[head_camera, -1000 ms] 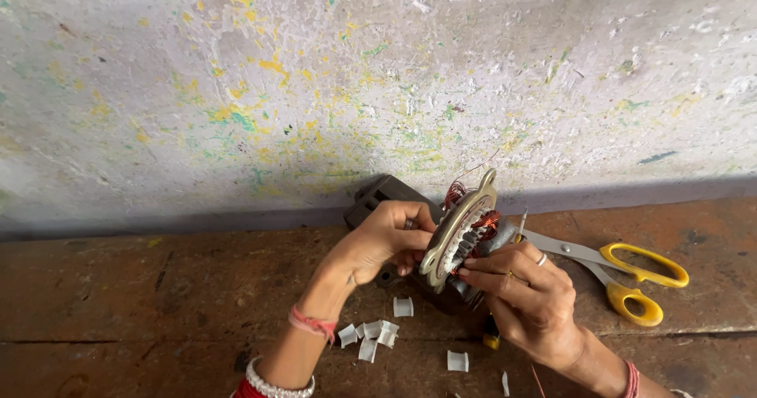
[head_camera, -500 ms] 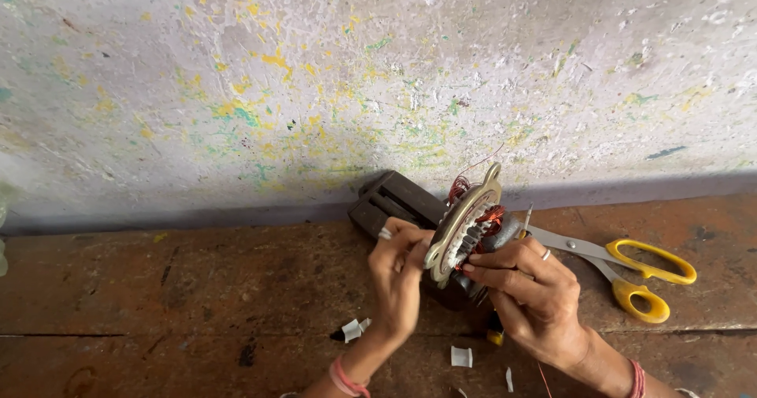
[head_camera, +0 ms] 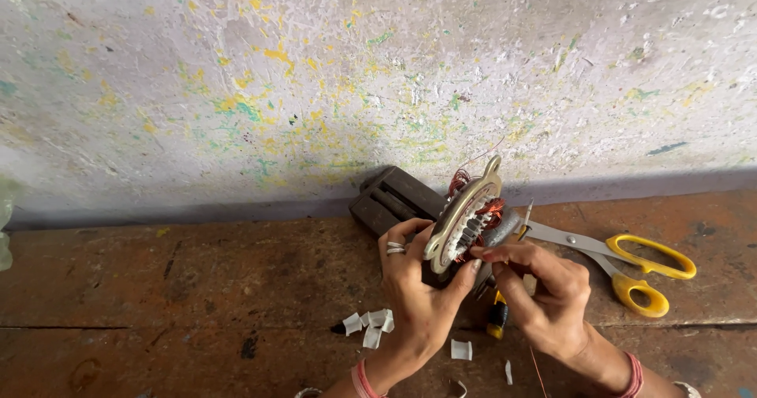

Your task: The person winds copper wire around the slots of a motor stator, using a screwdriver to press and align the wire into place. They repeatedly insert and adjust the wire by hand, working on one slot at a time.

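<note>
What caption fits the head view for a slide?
Both hands, left hand and right hand, hold a motor stator with copper windings above a wooden bench, yellow-handled scissors alongside.

A round motor stator (head_camera: pixel 467 220) — a pale metal ring with a mounting lug at its top edge and copper-red wire coils packed inside its slotted core — stands tilted on edge, its open face turned down and leftward. It sits between the two hands: the left hand (head_camera: pixel 418 287) cups its lower rim from beneath and behind, thumb against the ring's edge, while the right hand (head_camera: pixel 544 287) pinches at the coils on its right side. A few loose copper strands stick out above it — just past the fingertips.
</note>
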